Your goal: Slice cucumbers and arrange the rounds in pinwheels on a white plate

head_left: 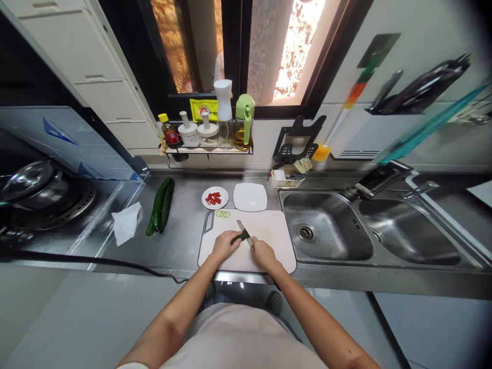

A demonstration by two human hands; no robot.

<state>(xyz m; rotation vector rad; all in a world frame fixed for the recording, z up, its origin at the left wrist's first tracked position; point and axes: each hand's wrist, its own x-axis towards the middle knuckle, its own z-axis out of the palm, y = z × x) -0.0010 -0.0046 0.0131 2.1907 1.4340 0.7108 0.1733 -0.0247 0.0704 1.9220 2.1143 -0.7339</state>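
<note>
On the white cutting board (269,220), my left hand (225,246) is closed on a short dark green cucumber piece (239,238). My right hand (263,254) grips a knife (243,229) by its handle. The blade lies against the right end of the cucumber piece, pointing up and left. A few pale cucumber slices (223,213) overlap near the board's upper left corner. Beyond the board stand a round plate (206,201) of chopped red pieces (213,199) and a white square plate (249,197).
Two whole cucumbers (161,205) lie to the left, beside a crumpled white paper (126,223). A stove with a lidded pot (36,184) is at far left. The double sink (326,225) adjoins the board's right. Seasoning bottles stand on a wall rack (209,150).
</note>
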